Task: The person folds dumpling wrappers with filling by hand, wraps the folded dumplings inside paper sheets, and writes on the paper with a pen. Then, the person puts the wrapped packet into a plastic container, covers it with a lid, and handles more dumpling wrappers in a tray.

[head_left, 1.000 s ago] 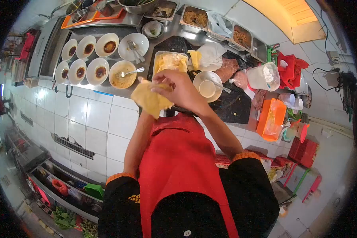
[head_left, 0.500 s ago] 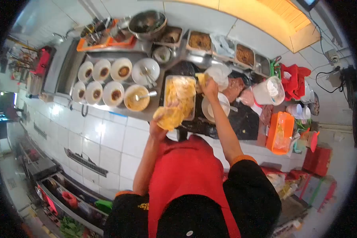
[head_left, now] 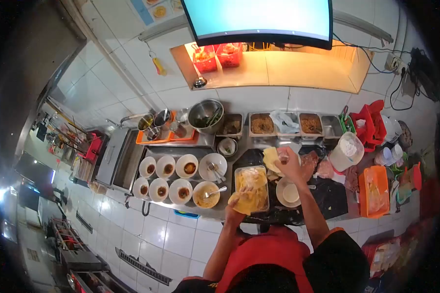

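Observation:
My left hand (head_left: 233, 214) is closed on a floppy stack of yellow dough wrappers (head_left: 245, 202), over the near left edge of a metal tray (head_left: 267, 200). The tray holds more yellow pieces partly under clear plastic. Farther right, my right hand (head_left: 289, 165) has its fingers bent at a pale yellow wrapper (head_left: 271, 157), which it appears to pinch; the fingertips are partly hidden. Below that hand is a white bowl (head_left: 280, 195) with a smaller round white dish inside and a spoon handle at its right.
Several white bowls (head_left: 186, 166) with dark sauce stand at the left, beside a bowl of yellowish mix (head_left: 206, 195) with a spoon. Metal food pans (head_left: 262, 125) line the back. At the right are a white tub (head_left: 347, 151) and an orange basket (head_left: 374, 190). A screen (head_left: 259, 22) hangs above.
The head view has tilted up, bringing the screen and wall opening into sight. My right hand has moved slightly away from the tray to the right, its wrapper now spread out more.

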A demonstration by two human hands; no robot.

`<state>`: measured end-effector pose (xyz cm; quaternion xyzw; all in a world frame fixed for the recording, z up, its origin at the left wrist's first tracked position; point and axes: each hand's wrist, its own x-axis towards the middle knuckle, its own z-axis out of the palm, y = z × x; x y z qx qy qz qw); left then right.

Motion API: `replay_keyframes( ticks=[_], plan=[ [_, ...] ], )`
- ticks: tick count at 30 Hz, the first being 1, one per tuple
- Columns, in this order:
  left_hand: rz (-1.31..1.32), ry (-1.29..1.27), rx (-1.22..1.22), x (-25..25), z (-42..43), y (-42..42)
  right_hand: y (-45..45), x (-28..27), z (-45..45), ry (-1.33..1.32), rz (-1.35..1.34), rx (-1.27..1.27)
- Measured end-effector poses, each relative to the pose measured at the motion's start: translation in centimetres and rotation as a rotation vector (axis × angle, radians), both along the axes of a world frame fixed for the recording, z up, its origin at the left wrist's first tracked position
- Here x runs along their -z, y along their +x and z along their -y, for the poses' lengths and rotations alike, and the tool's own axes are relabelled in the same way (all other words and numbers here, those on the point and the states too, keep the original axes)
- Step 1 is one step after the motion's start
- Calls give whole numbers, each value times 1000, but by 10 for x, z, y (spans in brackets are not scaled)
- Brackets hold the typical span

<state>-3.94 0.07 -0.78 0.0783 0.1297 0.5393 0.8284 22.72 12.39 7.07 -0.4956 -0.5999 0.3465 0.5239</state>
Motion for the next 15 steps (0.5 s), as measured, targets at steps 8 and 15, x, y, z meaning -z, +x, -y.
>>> replay_keyframes(
  ticks=[8,15],
  plan=[
    [-131,-21,23,-34,-25,14,5,-83,17,-162,-121,-426],
    [-62,-104,136,-36,-30,29,-8,-117,25,-225,220,-1086]
  ],
)
